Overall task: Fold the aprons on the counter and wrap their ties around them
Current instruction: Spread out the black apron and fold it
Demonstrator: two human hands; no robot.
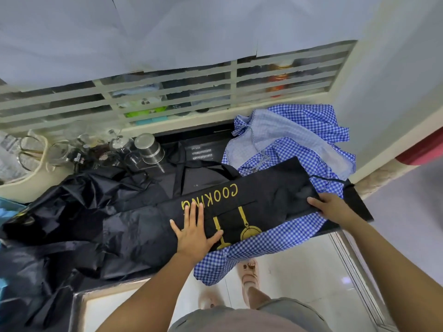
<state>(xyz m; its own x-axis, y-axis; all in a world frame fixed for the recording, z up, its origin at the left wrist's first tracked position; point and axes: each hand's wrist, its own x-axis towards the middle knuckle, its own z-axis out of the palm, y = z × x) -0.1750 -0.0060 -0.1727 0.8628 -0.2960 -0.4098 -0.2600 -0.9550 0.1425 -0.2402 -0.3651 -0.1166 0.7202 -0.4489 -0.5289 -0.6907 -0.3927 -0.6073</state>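
A black apron point(268, 190) printed with gold "COOKING" lettering lies folded into a long strip across the counter. My left hand point(195, 232) presses flat on its near left part with fingers spread. At the strip's right end my right hand point(329, 207) grips the fabric edge, thumb on top. A thin black tie point(328, 179) trails off that right end. Under the strip lies a blue-and-white checked apron point(294, 137), crumpled and hanging over the counter's front edge. More crumpled black aprons point(79, 219) are heaped at the left.
Glass jars and a steel tin point(148, 147) stand at the back left of the dark counter point(203, 149). Behind runs a louvred window point(167, 94). A cream basin point(26, 183) sits at the far left. Below the counter edge is tiled floor with my sandalled feet.
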